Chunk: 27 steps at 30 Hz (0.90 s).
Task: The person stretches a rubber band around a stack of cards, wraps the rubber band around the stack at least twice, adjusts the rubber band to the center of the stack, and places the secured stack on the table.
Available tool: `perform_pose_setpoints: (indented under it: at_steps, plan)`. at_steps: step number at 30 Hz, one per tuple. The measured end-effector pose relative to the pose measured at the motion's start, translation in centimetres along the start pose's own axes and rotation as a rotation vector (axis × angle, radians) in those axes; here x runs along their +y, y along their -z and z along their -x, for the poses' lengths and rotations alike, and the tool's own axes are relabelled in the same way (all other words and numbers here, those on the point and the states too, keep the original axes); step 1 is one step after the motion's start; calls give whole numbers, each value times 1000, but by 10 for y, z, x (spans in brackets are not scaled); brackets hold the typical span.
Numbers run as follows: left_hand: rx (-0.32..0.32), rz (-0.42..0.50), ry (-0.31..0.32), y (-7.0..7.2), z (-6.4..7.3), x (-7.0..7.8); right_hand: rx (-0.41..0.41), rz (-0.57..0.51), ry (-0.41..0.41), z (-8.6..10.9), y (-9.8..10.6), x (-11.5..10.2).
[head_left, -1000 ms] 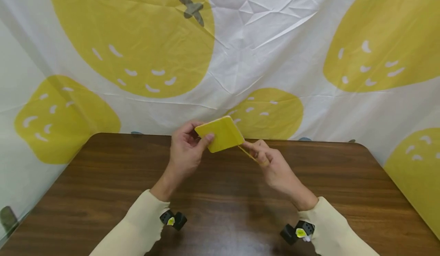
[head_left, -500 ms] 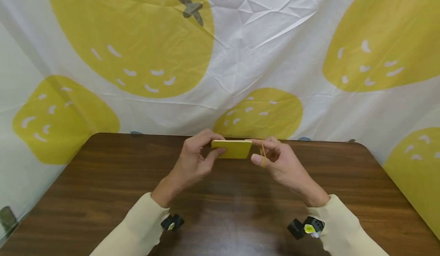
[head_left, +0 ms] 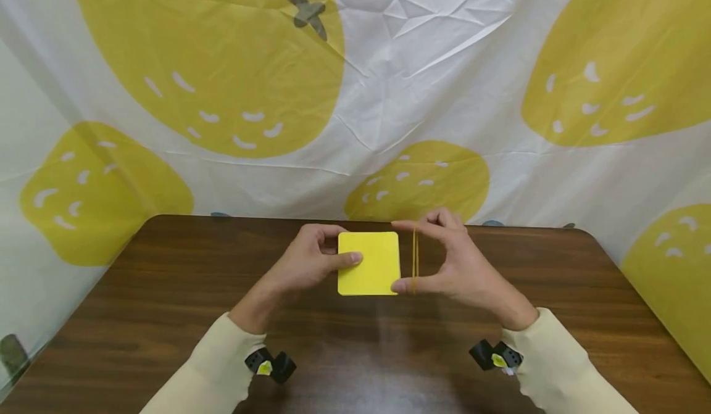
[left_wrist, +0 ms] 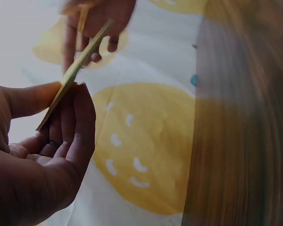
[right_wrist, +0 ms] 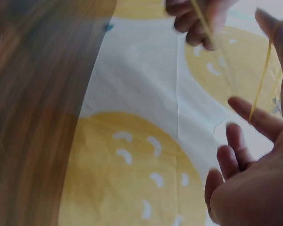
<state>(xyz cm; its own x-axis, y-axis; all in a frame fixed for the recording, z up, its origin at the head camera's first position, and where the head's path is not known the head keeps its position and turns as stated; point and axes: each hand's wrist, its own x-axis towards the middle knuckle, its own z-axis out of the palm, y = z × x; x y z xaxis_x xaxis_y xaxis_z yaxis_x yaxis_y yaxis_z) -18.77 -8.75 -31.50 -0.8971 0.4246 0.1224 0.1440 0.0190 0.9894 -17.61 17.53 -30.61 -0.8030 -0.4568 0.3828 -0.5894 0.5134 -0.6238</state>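
A thin square stack of yellow cards (head_left: 378, 253) with rounded corners faces the head camera above the table. My left hand (head_left: 305, 256) pinches its left side, thumb on the front and fingers behind. The left wrist view shows the stack (left_wrist: 75, 68) edge-on between thumb and fingers. To its right, my right hand (head_left: 466, 266) spreads thumb and index finger apart. A yellow rubber band (head_left: 416, 253) is stretched around those two digits. The right thumb tip overlaps the stack's lower right corner; contact cannot be told. Both strands of the rubber band (right_wrist: 260, 84) show in the right wrist view.
A dark brown wooden table (head_left: 355, 352) lies beneath the hands. Close behind its far edge hangs a white cloth (head_left: 266, 186) with large yellow fruit prints. Each wrist carries a small black camera (head_left: 270, 364).
The card stack went from tilted to edge-on, and now turns its full face to the head camera. My right thumb and index finger spread apart, stretching the rubber band upright beside it.
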Motion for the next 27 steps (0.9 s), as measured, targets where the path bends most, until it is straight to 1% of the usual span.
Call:
perform_pose_setpoints:
  at_steps: [4,7,10,13,22,27]
  plan:
    - [-51,111,48,0,1,1,-30,66,108,-3,-1,0]
    - [-92,142,81,-1,2,3,-52,84,152,-3,-4,-1]
    - [-129,181,120,-1,1,3,-75,84,147,-3,-5,-4]
    - [-146,215,146,-2,1,3,-90,73,123,-3,-6,-7]
    - [-174,291,144,-3,1,3,-114,8,80,-4,-9,-11]
    - [-171,351,145,-3,1,4,-123,-25,69,-5,-10,-11]
